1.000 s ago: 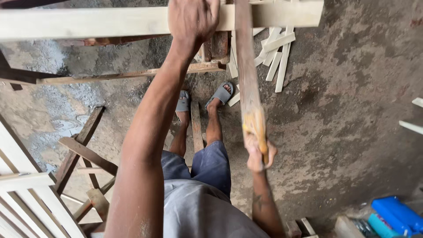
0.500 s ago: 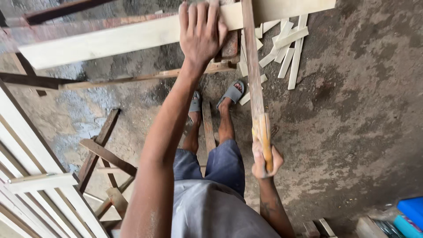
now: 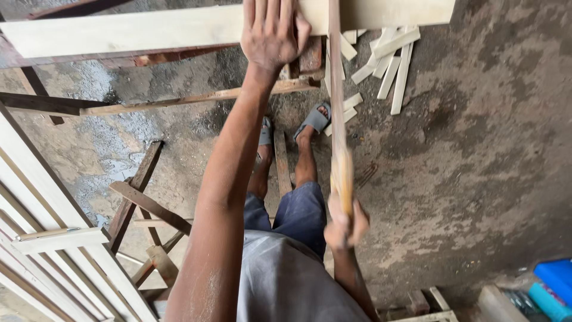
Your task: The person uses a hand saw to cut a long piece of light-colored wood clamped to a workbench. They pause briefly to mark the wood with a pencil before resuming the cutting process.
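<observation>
Standing right by this person and it's a hand-sawing job, mid-cut by the look of it. Everything hangs off the pale plank (image 3: 149, 30) laid crosswise on some rough supports, so I'll place things from that.

The left hand (image 3: 271, 33) is flat on top of the plank, fingers spread and pressing down to keep it from shifting. Just to the right of that hand the handsaw (image 3: 335, 89) crosses the plank, blade running back toward the person's body. The right hand (image 3: 345, 223) is wrapped tight around the saw's yellowish wooden handle, well back from the plank at about hip level. The handle is a bit blurred, so I reckon the stroke is in motion, though I can't see how deep the cut is.

My guess at what the next stroke needs: keep the blade square to the plank edge, and keep those spread fingers off the line, since the thumb sits very near the blade.

Below the plank there's a brown batten (image 3: 196, 98) running the same way, then the person's feet in grey sandals (image 3: 316, 117). Past the plank's right end lies a scatter of pale wood offcuts (image 3: 390, 59). The floor is rough, stained concrete (image 3: 476, 155), damp-looking on the left. Pale timber frames (image 3: 53, 238) lean at the left, darker scrap pieces beside them.
</observation>
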Demonstrator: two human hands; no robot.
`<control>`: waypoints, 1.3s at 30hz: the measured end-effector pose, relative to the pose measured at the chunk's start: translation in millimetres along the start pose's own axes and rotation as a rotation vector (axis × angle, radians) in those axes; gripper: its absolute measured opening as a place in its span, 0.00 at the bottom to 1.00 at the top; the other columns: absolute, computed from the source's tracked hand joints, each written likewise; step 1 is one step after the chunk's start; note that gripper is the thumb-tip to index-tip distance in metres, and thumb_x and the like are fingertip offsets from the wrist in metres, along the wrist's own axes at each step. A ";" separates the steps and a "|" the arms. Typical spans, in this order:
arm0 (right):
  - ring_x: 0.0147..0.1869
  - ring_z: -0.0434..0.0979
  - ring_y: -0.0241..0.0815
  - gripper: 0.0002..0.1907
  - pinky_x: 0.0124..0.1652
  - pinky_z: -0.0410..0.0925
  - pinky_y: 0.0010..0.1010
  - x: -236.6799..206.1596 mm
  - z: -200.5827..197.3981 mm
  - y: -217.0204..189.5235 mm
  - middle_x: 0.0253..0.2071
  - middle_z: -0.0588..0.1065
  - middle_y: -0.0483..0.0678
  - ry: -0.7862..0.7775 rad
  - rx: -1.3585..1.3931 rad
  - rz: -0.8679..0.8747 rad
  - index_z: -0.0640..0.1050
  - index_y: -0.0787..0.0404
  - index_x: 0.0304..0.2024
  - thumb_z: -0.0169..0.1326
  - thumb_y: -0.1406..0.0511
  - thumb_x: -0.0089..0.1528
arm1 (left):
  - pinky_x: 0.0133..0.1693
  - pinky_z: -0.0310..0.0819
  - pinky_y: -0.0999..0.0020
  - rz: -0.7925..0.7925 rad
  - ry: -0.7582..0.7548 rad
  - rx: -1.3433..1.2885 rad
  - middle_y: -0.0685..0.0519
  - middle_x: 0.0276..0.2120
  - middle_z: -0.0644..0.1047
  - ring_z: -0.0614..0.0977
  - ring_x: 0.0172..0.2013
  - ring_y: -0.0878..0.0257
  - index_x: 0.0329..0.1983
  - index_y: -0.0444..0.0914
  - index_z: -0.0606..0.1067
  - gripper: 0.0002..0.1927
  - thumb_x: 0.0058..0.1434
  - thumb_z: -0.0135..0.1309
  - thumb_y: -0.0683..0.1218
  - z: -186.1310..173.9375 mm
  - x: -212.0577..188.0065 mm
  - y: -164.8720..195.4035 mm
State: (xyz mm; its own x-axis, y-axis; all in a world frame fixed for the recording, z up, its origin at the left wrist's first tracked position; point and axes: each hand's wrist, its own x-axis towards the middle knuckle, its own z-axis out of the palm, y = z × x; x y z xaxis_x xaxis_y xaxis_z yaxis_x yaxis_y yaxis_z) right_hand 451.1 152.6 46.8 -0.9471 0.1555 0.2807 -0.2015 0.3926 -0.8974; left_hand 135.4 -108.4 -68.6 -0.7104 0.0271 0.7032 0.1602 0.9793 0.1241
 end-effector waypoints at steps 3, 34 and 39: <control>0.39 0.82 0.53 0.18 0.40 0.81 0.40 -24.5 -30.4 -17.7 0.43 0.77 0.65 0.013 0.123 -0.055 0.65 0.77 0.52 0.47 0.64 0.69 | 0.49 0.68 0.54 -0.007 -0.070 0.001 0.44 0.36 0.71 0.73 0.37 0.52 0.42 0.34 0.73 0.15 0.66 0.45 0.52 -8.4 11.2 -1.1; 0.51 0.76 0.50 0.18 0.50 0.70 0.41 -59.5 -46.4 -40.1 0.51 0.74 0.59 0.008 -0.037 0.136 0.72 0.72 0.56 0.49 0.62 0.72 | 0.49 0.68 0.48 -0.063 -0.192 -0.093 0.43 0.36 0.73 0.73 0.36 0.50 0.42 0.35 0.75 0.19 0.68 0.44 0.55 -12.2 10.2 0.0; 0.52 0.75 0.49 0.18 0.51 0.70 0.40 -6.0 -22.9 -19.3 0.53 0.73 0.58 0.009 -0.119 0.040 0.71 0.71 0.58 0.48 0.61 0.73 | 0.53 0.67 0.48 -0.077 -0.125 -0.091 0.42 0.44 0.74 0.74 0.41 0.49 0.48 0.35 0.75 0.19 0.68 0.44 0.54 -5.2 -3.3 2.1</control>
State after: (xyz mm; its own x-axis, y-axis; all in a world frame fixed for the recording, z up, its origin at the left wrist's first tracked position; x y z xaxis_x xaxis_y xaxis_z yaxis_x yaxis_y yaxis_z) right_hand 466.3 164.9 70.3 -0.9515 0.1806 0.2490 -0.1323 0.4906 -0.8613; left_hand 141.6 -107.4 -67.0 -0.8018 -0.0171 0.5974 0.1593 0.9573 0.2412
